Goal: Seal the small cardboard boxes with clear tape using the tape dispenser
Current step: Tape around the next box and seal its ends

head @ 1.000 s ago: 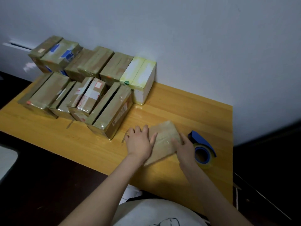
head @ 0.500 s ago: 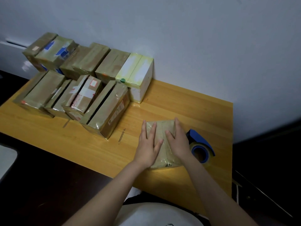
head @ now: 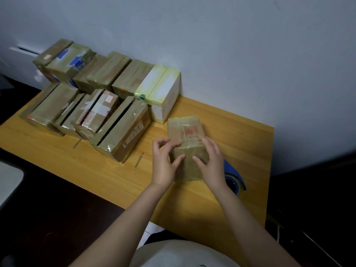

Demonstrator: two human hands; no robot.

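Note:
A small tape-wrapped cardboard box (head: 185, 130) with red print stands on the wooden table (head: 107, 176), right of centre, its near end facing me. My left hand (head: 165, 164) grips its left side, fingers curled at the edge and thumb on the near face. My right hand (head: 211, 164) holds the right side, fingers over the top and thumb on the near face. The blue tape dispenser (head: 235, 180) with its clear roll lies just right of the box, partly hidden behind my right wrist.
Several taped cardboard boxes (head: 123, 130) stand in two rows at the table's back left, ending with a white box (head: 163, 101) against the wall. Bare wood lies in front of the rows. The table's right edge (head: 269, 170) is close to the dispenser.
Both hands lay flat on top of the box before. Now they hold its sides, and the box is turned with its near end facing me, a little farther from the table's front edge.

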